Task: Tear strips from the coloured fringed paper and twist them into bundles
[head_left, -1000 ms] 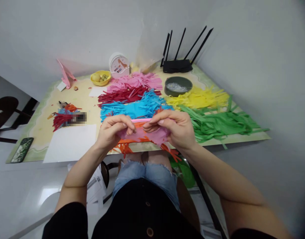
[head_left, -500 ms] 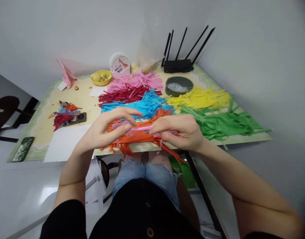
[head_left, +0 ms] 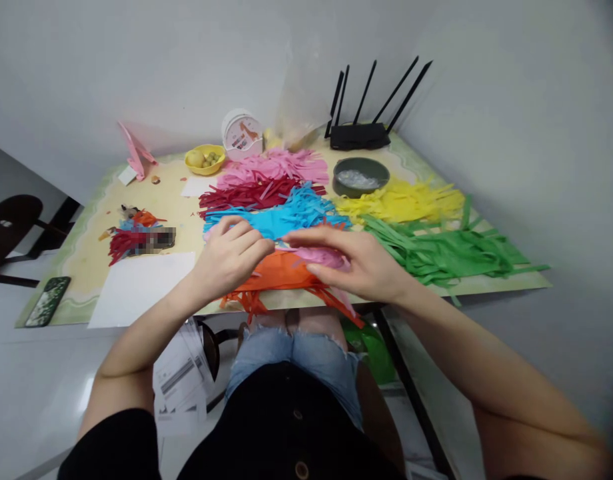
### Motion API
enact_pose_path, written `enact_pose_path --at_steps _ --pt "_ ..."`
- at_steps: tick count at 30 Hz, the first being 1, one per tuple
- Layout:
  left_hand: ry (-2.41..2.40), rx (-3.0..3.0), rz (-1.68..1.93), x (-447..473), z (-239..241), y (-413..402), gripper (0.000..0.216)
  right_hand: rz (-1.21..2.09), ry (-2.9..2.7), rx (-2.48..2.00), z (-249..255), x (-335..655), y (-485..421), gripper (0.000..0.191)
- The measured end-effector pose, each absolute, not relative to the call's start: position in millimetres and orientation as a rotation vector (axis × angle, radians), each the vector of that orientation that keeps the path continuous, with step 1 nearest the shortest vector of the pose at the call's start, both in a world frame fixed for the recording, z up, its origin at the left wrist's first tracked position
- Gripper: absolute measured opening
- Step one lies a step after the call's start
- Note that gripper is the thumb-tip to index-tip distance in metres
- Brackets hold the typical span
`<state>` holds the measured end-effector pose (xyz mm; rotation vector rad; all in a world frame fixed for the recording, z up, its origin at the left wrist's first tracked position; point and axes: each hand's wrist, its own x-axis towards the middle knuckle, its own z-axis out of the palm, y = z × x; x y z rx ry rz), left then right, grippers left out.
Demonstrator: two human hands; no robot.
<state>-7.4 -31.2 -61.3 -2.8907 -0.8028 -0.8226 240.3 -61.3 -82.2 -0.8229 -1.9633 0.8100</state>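
Observation:
My left hand [head_left: 239, 257] is closed, its fingers curled in a pinch at the left end of a pink fringed strip [head_left: 320, 256]. Whether paper or thin cloth, I cannot tell. The strip runs into my right hand [head_left: 361, 261], whose thumb and fingers curve loosely around it; part of it is hidden in the palm. Below both hands, an orange fringed piece [head_left: 281, 272] lies at the table's front edge, its ends hanging over. Just beyond the hands is a blue fringed piece [head_left: 286, 217].
Dark red [head_left: 251, 195], pink [head_left: 281, 165], yellow [head_left: 406, 200] and green fringed pieces [head_left: 451, 252] cover the table. A dark green bowl [head_left: 360, 190] and a black router [head_left: 359, 137] stand behind. White paper [head_left: 141, 290] and a phone [head_left: 47, 301] lie at left.
My left hand has curled from spread fingers into a pinch. My right hand has loosened from a tight pinch, and more of the pink strip shows unrolled between its thumb and fingers.

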Motion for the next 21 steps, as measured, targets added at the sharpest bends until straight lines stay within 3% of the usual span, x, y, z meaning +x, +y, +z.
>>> enact_pose_path --at_steps 4,7,16,21 --pt "-0.646 -2.849 -0.752 -11 -72 -21 0.02 1.372 -1.815 -0.859 -79 232 -46 0.036" --pt "-0.656 -2.897 -0.77 -14 -78 -19 0.021 1.614 -1.731 -0.83 -81 222 -41 0.039" --pt "-0.994 -2.61 -1.516 7 -100 -23 0.015 1.452 -1.421 -0.682 -93 198 -39 0.034" --pt "-1.409 -2.762 -1.939 21 -89 -20 0.024 1.33 -1.395 -0.62 -94 192 -18 0.035"
